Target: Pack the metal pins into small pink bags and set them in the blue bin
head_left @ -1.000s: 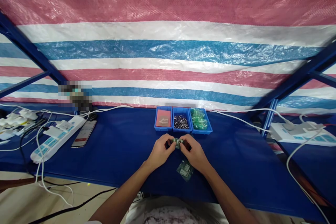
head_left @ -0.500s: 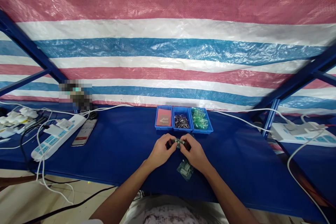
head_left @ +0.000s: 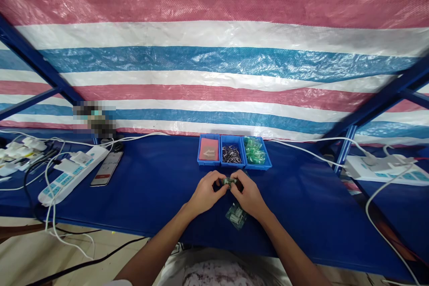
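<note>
At the far left of the blue table (head_left: 150,178) we see a white power strip (head_left: 63,182) with plugs in it, and just to its right a phone (head_left: 106,169) lying face up at a slant.

Further right we come to the left hand (head_left: 206,192), its thumb and fingers drawn together in a pinch on the left end of a small clear packet (head_left: 229,181). Beyond that hand, near the striped sheet (head_left: 201,98), stands the 1st of 3 blue bins, the left bin (head_left: 208,163), with something pink and a few pale pieces inside.

The packet lies directly between the 2 sets of fingertips, to the right of the left hand and to the left of the right hand (head_left: 248,192). Its visible length runs roughly from side to side, in line with the gap between the hands; we judge neither hand to be nearer, since each grips an end. The fingers cover those ends, so we cannot tell its full shape.

Behind the packet is the middle bin (head_left: 232,165), holding slim metal pieces. On our side of it, a 2nd packet (head_left: 236,216) with pale pieces rests on the table, beside the right hand and closer to it than to the left.

The right hand pinches the held packet's right end. Beyond it sits the right bin (head_left: 257,166), full of green-tinted clear plastic, and well apart at the far right we find another power strip (head_left: 398,178).
</note>
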Motion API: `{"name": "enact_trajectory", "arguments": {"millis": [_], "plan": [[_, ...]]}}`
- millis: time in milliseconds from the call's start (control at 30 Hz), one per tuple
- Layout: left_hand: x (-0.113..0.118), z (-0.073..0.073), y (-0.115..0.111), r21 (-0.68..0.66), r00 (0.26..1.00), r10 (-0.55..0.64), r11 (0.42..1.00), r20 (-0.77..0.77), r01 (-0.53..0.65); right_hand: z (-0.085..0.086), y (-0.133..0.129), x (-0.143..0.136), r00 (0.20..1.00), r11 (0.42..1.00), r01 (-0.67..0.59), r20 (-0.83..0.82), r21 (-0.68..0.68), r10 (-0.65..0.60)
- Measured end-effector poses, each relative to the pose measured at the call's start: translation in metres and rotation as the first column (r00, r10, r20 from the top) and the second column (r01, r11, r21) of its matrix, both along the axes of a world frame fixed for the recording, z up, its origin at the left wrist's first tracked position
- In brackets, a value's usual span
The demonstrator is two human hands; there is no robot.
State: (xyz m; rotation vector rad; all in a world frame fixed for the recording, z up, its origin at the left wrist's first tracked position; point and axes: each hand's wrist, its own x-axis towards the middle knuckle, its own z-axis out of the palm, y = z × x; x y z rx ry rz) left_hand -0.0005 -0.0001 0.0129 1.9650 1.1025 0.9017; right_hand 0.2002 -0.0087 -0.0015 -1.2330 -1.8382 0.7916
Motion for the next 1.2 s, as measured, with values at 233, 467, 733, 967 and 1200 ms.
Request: {"name": "enact_trajectory", "arguments": {"millis": [233, 467, 733, 967, 1200], "plan": [[-0.0005, -0.0002, 0.0000, -0.033, 0.999, 0.026, 0.999, 0.021, -0.025, 0.0054, -0.0005, -0.0008, 0.999, 0.999, -0.048, 0.013, -0.001, 0.048], [-0.0020, -0.0069, 0.0014, -0.048, 0.997, 0.072, 0.996, 0.041, -0.070, 0.0020, 0.0002, -0.0010, 0.995, 0.998, -0.061, 0.080, 0.033, 0.058], [-0.0019, -0.0056, 0.0006, -0.061, 0.998, 0.056, 0.997, 0.026, -0.054, 0.0047, 0.0000, -0.0014, 0.994, 0.997, -0.065, 0.097, 0.048, 0.060], [-0.0004, -0.0017, -0.0002, -0.019, 0.999, 0.024, 1.000, -0.032, -0.024, 0.0013, 0.0004, -0.0015, 0.991, 0.997, -0.059, 0.127, 0.046, 0.053], [0.0016, -0.0049, -0.0012, 0.034, 0.997, 0.031, 0.999, -0.074, -0.029, -0.0003, 0.0010, -0.0020, 0.989, 0.996, -0.048, 0.145, 0.075, 0.037]]}}
